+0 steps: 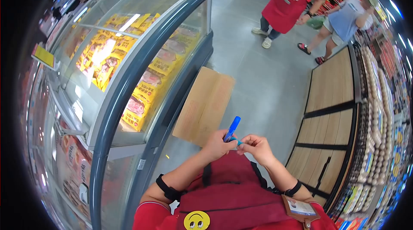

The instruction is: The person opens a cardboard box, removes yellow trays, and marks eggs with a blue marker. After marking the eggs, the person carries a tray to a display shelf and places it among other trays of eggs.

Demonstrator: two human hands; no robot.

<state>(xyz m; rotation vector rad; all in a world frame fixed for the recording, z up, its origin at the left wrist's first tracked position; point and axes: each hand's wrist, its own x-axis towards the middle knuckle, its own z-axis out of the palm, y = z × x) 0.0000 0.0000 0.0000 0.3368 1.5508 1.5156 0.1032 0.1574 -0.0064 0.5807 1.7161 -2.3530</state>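
My left hand (pixel 218 145) is closed around a blue marker-like stick (pixel 232 127), its rounded end pointing up and away from me. My right hand (pixel 257 148) is close beside it, thumb and fingers pinching a small teal piece (pixel 239 142) that sticks out by the left hand's fingertips. Both hands are in front of my dark red apron (pixel 228 182). Beyond them a brown cardboard box (pixel 205 105) rests on the floor beside the freezer.
A glass-topped freezer (pixel 116 75) with yellow bags of frozen meat (pixel 140 105) fills the left. Wooden display panels (pixel 327 131) and shelves of eggs (pixel 376 144) line the right. A person in a red apron (pixel 288 4) and another in blue (pixel 348 15) stand ahead.
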